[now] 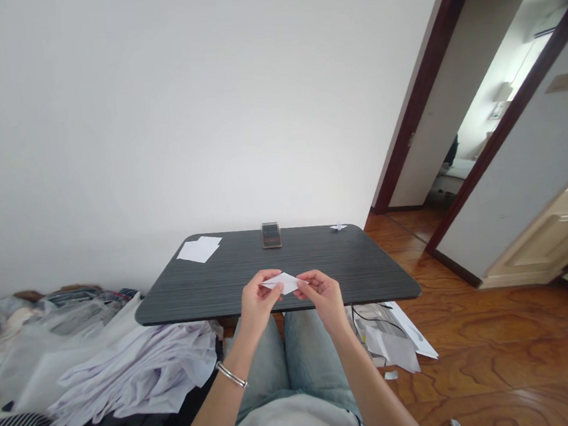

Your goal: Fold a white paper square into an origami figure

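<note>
A small folded white paper is held between both my hands just above the near edge of a dark grey table. My left hand pinches its left end, fingers closed; a silver bracelet sits on that wrist. My right hand pinches the right end, fingers closed too. The paper is folded to a flat pointed shape. My knees in blue jeans show below the hands.
On the table lie white paper sheets at the far left, a phone at the far middle, and a small folded paper figure at the far right. Clothes pile left; papers on the wooden floor right. Open doorway right.
</note>
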A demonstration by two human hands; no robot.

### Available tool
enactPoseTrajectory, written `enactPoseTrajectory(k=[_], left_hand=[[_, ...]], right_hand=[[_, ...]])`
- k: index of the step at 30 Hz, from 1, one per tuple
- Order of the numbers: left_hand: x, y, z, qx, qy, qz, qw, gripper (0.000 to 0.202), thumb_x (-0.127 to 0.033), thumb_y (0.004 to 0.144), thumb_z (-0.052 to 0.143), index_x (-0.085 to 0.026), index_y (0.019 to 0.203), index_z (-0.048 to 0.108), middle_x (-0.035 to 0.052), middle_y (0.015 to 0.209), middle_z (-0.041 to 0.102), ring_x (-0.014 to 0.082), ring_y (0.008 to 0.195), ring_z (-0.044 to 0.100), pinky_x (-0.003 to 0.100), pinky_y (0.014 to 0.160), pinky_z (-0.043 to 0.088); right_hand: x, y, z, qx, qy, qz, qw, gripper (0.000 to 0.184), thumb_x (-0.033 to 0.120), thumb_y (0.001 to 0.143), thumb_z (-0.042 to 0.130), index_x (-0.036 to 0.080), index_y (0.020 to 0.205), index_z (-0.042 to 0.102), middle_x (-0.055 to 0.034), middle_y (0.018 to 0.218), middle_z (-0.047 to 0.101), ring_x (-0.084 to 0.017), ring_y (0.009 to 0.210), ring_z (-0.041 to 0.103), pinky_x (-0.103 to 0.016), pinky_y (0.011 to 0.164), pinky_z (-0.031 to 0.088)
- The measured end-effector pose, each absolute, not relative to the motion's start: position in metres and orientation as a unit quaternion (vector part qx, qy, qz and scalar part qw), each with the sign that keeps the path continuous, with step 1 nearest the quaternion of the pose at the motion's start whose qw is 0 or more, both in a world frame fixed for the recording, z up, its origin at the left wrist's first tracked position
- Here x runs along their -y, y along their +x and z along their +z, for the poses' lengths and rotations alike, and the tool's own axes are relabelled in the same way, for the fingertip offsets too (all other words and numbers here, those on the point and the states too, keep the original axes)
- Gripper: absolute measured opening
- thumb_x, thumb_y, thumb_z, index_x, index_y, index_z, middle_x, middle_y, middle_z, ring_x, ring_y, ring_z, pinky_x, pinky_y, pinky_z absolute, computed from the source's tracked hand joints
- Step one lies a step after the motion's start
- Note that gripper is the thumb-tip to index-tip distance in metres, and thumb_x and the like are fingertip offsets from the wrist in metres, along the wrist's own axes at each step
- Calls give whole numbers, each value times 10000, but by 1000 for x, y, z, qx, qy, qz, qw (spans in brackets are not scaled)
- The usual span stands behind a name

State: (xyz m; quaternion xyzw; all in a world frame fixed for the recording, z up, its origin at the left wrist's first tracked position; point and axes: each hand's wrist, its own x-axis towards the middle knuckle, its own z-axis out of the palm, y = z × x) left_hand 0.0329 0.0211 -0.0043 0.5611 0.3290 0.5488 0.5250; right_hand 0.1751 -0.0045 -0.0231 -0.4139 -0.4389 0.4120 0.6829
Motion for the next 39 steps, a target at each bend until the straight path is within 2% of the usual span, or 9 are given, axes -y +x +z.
enactPoseTrajectory(k=[4, 9, 14, 21, 31, 39], left_hand=[[-23, 30, -3, -340, 579, 501, 546, 218, -322, 685, 692, -123, 758, 642, 14, 656, 652, 112, 563, 573, 206, 511, 476], [-29, 28, -9, -341, 584, 493, 547, 254, -345, 683, 693, -131, 599, 586, -6, 571, 610, 98, 535, 539, 192, 491, 453], [-36, 29, -13, -339, 557, 503, 567, 251, -328, 649, 724, -148, 655, 549, -8, 593, 634, 119, 560, 580, 212, 497, 488], [-52, 23, -22, -337, 581, 454, 585, 272, -324, 658, 733, -114, 807, 643, 25, 662, 674, 132, 600, 619, 241, 559, 526], [-102, 20, -50, -317, 611, 402, 603, 254, -327, 638, 750, -118, 729, 637, 46, 699, 691, 152, 634, 641, 274, 593, 533], [-130, 31, -75, -318, 631, 403, 581, 234, -334, 679, 711, -126, 694, 604, 26, 692, 649, 136, 633, 607, 248, 559, 516]], right_hand=[[1, 178, -25, 449, -412, 416, 675, 243, 371, 659, 753, 168, 760, 669, -14, 614, 689, -134, 531, 632, -242, 530, 524], [-6, 180, -32, 450, -418, 431, 660, 263, 378, 627, 768, 164, 755, 681, -15, 596, 688, -137, 505, 622, -251, 510, 523], [-14, 181, -43, 436, -413, 434, 672, 262, 369, 621, 774, 166, 769, 697, -15, 587, 684, -139, 518, 623, -259, 526, 524], [-26, 184, -51, 429, -411, 452, 665, 244, 363, 613, 784, 165, 724, 694, 2, 545, 662, -121, 487, 601, -242, 509, 506], [-57, 191, -66, 432, -426, 475, 638, 280, 395, 570, 798, 165, 663, 668, -2, 521, 664, -139, 468, 608, -270, 499, 517], [-81, 196, -88, 417, -445, 481, 630, 344, 482, 646, 729, 156, 710, 639, -8, 540, 669, -143, 484, 633, -244, 472, 518]])
